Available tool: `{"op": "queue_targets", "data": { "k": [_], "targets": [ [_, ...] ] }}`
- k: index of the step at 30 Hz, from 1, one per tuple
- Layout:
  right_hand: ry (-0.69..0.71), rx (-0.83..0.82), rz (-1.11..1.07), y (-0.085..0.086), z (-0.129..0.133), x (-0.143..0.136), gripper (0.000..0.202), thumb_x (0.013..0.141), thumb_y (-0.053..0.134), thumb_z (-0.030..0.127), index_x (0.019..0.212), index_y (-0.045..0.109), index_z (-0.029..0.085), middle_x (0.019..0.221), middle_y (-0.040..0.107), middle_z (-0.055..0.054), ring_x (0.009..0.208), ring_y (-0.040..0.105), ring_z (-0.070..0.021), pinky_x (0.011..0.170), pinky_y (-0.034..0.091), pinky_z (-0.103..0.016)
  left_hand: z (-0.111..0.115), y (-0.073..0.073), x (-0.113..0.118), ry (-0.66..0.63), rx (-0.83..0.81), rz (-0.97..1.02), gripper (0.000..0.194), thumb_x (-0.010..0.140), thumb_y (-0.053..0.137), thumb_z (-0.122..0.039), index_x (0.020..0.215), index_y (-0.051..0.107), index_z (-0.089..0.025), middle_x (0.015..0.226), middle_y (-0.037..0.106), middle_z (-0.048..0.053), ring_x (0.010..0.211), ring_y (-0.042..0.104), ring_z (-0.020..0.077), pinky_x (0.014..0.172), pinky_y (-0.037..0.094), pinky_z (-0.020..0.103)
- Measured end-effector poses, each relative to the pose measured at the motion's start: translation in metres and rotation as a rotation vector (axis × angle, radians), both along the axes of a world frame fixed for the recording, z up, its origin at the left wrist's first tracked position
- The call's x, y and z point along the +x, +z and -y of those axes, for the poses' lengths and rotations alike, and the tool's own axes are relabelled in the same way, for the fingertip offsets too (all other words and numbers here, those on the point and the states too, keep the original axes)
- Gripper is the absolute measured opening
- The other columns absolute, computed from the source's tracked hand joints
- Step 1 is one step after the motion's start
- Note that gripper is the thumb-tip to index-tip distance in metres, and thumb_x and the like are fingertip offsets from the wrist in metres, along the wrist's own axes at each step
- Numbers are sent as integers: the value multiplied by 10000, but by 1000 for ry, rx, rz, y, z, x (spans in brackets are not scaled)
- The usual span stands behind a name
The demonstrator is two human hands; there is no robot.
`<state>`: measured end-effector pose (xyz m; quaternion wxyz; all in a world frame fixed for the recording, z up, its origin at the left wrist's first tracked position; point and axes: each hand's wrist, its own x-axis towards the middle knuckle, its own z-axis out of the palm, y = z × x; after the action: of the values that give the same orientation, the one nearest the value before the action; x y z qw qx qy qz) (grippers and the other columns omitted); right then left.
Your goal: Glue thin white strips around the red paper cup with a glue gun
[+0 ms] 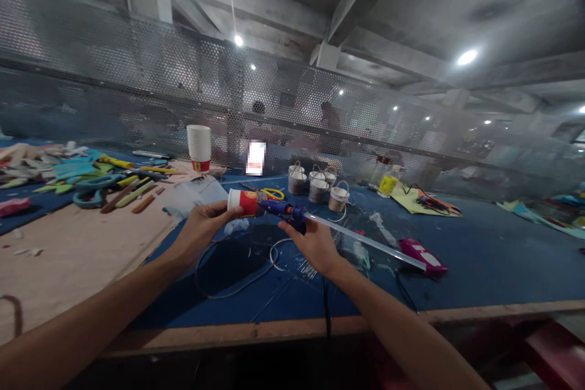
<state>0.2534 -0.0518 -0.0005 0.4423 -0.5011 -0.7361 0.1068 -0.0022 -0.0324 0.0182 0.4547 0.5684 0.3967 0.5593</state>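
My left hand [209, 219] is closed on a red and white paper cup [244, 202], which lies on its side in the air above the table. My right hand [317, 242] grips a blue hot glue gun [284, 209]; its nozzle points left, at or close to the cup's side. From the gun's back end a long clear glue stick [365, 236] sticks out to the right. Beyond the hands lie yellow-handled scissors [273, 194]. Small wrapped cups with looped handles [319, 186] stand in a group behind the gun.
A tall stack of paper cups [199, 143] stands at the back left. Left of it lie scissors [91, 189], markers [134, 193] and paper scraps. Loose cord [237, 295] and thin sticks lie beneath my hands. A magenta box [423, 256] and bottles [387, 180] are to the right.
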Motion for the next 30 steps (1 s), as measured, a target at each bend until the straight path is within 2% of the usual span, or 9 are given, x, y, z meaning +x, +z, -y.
{"op": "queue_targets", "data": {
  "k": [5,12,22,30],
  "targets": [
    [-31,17,69,3,3,-1,362,963,699,540,1170,752,248,1065,804,-97,1128,727,-352,1016,540,-487,3,2,-1,-3,10,-17,250,746,882,-440,894,901,-239,953,870,87,1046,762,370,977,557,435],
    [-67,60,114,3,4,-1,345,965,706,523,1180,759,258,992,816,-62,1024,759,-302,908,575,-392,3,2,0,-7,6,-6,220,742,883,-421,869,900,-241,924,873,69,1020,770,350,962,560,409],
    [-92,96,155,1,4,0,352,968,702,519,1194,761,256,962,820,-62,970,771,-297,856,583,-373,-1,-1,-1,4,19,-14,325,751,892,-460,947,896,-200,971,870,106,1070,762,353,1046,537,454],
    [-102,79,217,2,4,-1,385,985,675,522,1196,759,211,990,824,-101,953,779,-325,877,581,-421,-2,-4,-3,-7,8,4,297,772,889,-444,966,896,-219,977,872,95,1090,765,345,1073,527,447]
  ]
}}
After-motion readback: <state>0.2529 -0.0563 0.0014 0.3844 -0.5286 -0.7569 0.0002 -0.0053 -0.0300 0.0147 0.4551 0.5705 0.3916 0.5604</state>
